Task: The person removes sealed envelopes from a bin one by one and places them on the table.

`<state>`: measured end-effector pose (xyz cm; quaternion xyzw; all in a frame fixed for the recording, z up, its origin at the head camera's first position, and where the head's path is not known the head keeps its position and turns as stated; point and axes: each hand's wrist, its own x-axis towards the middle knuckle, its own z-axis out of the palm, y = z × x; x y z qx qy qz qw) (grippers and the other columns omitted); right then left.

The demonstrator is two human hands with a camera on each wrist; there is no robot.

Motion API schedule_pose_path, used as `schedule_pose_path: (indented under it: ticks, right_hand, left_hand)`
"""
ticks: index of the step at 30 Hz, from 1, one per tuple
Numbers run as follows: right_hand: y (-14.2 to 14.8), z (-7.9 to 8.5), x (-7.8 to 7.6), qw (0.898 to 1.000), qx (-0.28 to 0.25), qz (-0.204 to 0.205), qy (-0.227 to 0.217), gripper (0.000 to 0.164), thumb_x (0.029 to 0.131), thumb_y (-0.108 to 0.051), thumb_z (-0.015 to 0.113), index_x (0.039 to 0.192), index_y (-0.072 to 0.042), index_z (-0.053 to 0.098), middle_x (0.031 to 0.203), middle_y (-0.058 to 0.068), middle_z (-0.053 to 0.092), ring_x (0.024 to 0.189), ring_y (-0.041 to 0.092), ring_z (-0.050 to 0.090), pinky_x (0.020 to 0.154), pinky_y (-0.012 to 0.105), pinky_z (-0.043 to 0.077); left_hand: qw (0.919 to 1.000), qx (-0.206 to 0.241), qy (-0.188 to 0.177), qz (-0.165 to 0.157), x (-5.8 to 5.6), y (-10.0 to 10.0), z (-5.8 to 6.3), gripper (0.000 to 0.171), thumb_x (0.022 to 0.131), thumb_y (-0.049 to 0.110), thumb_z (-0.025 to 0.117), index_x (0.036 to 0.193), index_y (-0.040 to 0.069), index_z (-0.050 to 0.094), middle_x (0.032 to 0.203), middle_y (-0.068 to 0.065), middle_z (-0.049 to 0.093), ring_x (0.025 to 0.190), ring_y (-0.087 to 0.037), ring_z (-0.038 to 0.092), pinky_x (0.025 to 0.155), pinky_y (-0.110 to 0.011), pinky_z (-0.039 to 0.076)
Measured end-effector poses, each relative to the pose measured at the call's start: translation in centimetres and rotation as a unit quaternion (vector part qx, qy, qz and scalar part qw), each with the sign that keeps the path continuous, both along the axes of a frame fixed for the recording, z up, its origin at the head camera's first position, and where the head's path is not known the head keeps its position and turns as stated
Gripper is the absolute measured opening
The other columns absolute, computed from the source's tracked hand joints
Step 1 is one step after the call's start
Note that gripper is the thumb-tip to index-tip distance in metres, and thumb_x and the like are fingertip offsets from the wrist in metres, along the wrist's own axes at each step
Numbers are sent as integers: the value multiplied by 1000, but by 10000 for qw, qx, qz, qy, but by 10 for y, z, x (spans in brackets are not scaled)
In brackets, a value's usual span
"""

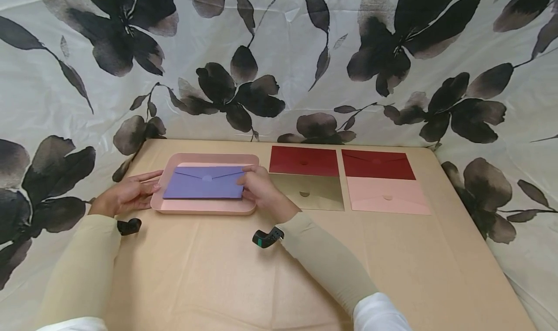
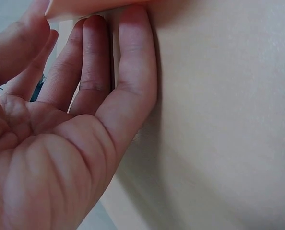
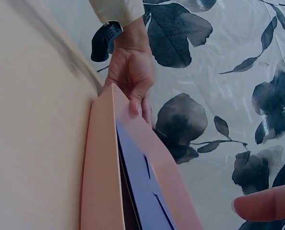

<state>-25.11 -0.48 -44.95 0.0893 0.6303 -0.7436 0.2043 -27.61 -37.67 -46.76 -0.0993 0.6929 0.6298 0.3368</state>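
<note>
A pink tray (image 1: pixel 159 195) with rounded corners lies at the back left of the table. On it is a purple envelope (image 1: pixel 205 188), flap side up, and the right wrist view shows it inside the tray wall along with a dark edge beneath. My right hand (image 1: pixel 263 188) pinches the envelope's right end over the tray's right side; only one fingertip (image 3: pixel 262 206) shows in its own wrist view. At the tray's left end, my left hand (image 1: pixel 132 193) holds the rim, the thumb near the top edge and the fingers (image 2: pixel 137 52) reaching under it.
Right of the tray lie two dark red envelopes (image 1: pixel 303 160) (image 1: pixel 377 165), a gold envelope (image 1: pixel 305 193) and a light pink envelope (image 1: pixel 388 195), in two overlapping pairs. The beige table (image 1: pixel 244 268) meets a floral cloth (image 1: pixel 270 122) along its back edge.
</note>
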Motion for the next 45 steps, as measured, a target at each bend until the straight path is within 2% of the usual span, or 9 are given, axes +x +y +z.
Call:
schedule_pose_path:
  ticks: [3, 6, 9, 13, 15, 17, 19, 22, 45]
  right_hand:
    - [0, 2, 0, 10000, 66, -49, 22, 62, 90, 4, 57, 151, 4, 47, 154, 24, 46, 97, 18, 56, 94, 37, 51]
    - [-1, 3, 0, 10000, 21, -88, 32, 62, 89, 5, 56, 151, 5, 47, 143, 22, 54, 77, 14, 53, 81, 30, 52]
    - [-2, 3, 1, 9999, -155, -21, 73, 63, 88, 8, 54, 151, 5, 45, 99, 10, 62, 50, 8, 33, 55, 22, 34]
    - [-3, 3, 1, 9996, -266, 84, 95, 60, 88, 9, 53, 148, 6, 46, 64, -4, 42, 42, 6, 21, 47, 22, 21]
    - [-4, 4, 1, 9998, -147, 121, 74, 57, 89, 6, 54, 146, 6, 49, 76, -1, 54, 54, 9, 40, 57, 24, 42]
    - [-5, 4, 1, 9997, -175, 164, 14, 56, 90, 5, 56, 145, 5, 49, 112, 9, 64, 85, 17, 58, 86, 39, 56]
    - [-6, 5, 1, 9994, -291, 203, -51, 56, 91, 4, 55, 146, 6, 47, 145, 17, 50, 125, 29, 52, 113, 62, 43]
    - [-7, 3, 0, 9990, -359, 229, -146, 55, 92, 3, 56, 147, 6, 46, 164, 20, 32, 152, 40, 28, 117, 76, 25]
    - [-7, 2, -3, 9997, -49, 83, -206, 57, 91, -1, 57, 147, 3, 43, 163, 19, 36, 149, 35, 38, 117, 69, 35]
  left_hand:
    - [10000, 37, -3, -6, 0, 0, -1, 86, 106, 16, 59, 168, 22, 0, 107, 16, 77, 97, -8, 74, 85, -30, 62]
    - [10000, 35, -3, -3, 1, -1, -1, 86, 106, 16, 60, 168, 22, 0, 107, 16, 77, 97, -8, 74, 86, -31, 62]
    - [10000, 52, -7, 0, 1, -1, 0, 86, 106, 16, 60, 168, 23, 1, 107, 16, 77, 98, -8, 75, 86, -32, 62]
    - [10000, 80, 20, -21, 1, -1, 1, 85, 106, 15, 59, 168, 22, 1, 108, 17, 77, 98, -9, 75, 86, -32, 62]
    - [10000, 70, 24, 2, 2, -1, 1, 85, 106, 15, 59, 168, 21, 1, 108, 16, 77, 98, -9, 75, 86, -32, 62]
    - [10000, 26, 42, 12, 2, -1, 2, 85, 106, 15, 59, 168, 20, 2, 108, 16, 77, 97, -9, 75, 86, -31, 62]
    - [10000, -20, 41, 34, 2, 0, 1, 85, 106, 16, 60, 168, 20, 3, 107, 16, 77, 97, -8, 75, 86, -31, 62]
    - [10000, -30, 43, 22, 2, 1, -1, 85, 106, 15, 60, 168, 20, 2, 107, 17, 76, 97, -8, 74, 86, -31, 62]
    - [9999, -62, 59, -67, 1, 0, 0, 84, 107, 18, 57, 168, 19, -1, 107, 18, 76, 99, -5, 73, 86, -30, 62]
